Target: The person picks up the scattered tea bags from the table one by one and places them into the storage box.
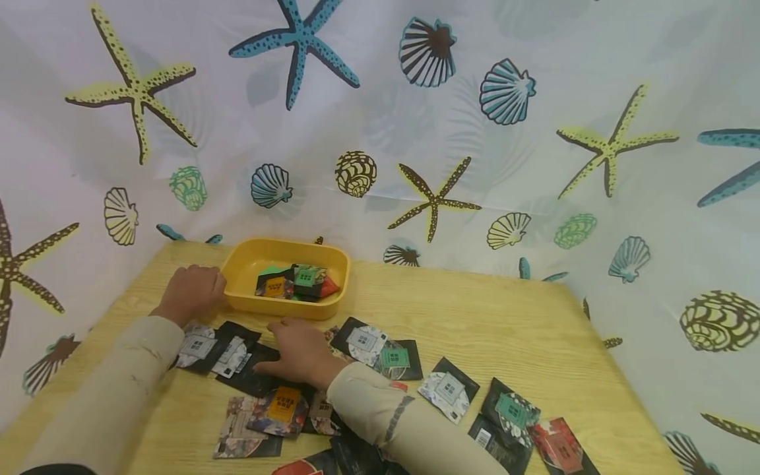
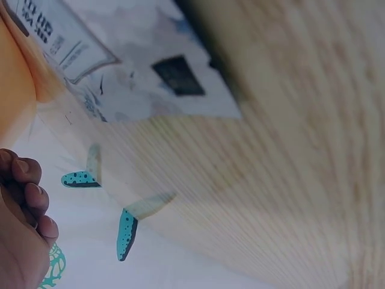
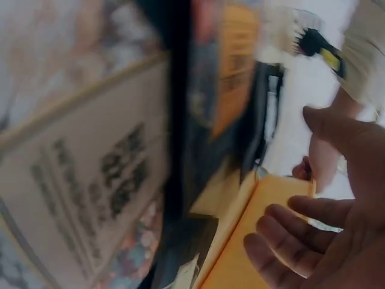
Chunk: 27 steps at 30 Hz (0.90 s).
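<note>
A yellow plastic tray (image 1: pixel 285 307) stands at the back left of the table, with several flat sachets (image 1: pixel 305 277) inside. My left hand (image 1: pixel 190 293) is beside the tray's left end, fingers curled into the palm; the left wrist view shows nothing between those fingers (image 2: pixel 37 195). Whether it touches the tray's rim, I cannot tell. Below that hand lies a white-labelled sachet (image 1: pixel 196 346). My right hand (image 1: pixel 299 353) hovers over dark sachets (image 1: pixel 252 369) in front of the tray. Its fingers (image 3: pixel 295 235) are loosely extended, the thumb apart, and they hold nothing.
More sachets with orange (image 1: pixel 282 406), green (image 1: pixel 394 358) and red (image 1: pixel 561 445) labels lie scattered, some overlapping, across the front and middle of the wooden table (image 1: pixel 475 316). A curtain (image 1: pixel 380 132) printed with shells and starfish hangs behind the table and at its sides.
</note>
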{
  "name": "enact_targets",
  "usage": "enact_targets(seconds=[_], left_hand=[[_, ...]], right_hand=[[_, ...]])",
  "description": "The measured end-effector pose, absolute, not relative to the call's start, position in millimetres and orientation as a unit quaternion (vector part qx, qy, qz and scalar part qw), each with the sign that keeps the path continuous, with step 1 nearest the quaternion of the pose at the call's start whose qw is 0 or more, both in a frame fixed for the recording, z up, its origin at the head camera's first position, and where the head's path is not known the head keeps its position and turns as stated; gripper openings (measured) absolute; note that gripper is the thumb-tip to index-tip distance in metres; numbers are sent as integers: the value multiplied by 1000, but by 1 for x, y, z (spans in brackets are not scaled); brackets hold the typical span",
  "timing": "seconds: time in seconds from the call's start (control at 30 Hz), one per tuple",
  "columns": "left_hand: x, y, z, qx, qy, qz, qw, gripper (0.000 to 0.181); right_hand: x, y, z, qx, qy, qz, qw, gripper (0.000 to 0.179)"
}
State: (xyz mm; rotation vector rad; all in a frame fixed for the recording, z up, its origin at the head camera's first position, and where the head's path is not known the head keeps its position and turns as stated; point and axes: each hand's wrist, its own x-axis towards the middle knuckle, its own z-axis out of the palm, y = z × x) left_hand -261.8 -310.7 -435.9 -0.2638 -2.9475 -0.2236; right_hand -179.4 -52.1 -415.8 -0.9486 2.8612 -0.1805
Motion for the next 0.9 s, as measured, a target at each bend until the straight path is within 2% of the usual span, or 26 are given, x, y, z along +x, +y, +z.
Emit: enact_targets(seconds=[0.23,0.63,0.73,0.9], left_hand=[[-264,-311,-437,-92,-989,-71,92,41],[-260,-307,-431,-103,-986,-81,99,39],[-260,-309,-433,-112,-984,-87,107,39],[-260,-312,-437,-117,-982,-94,118,39]], right_hand=[[-171,-62,-424,-322,944,-24,58,80],[-171,-55,-429,-302,951,-30,58,79],[-171,-52,-430,-305,950,-38,49,73],[-167,-42,-424,-308,946,-86,47,48]])
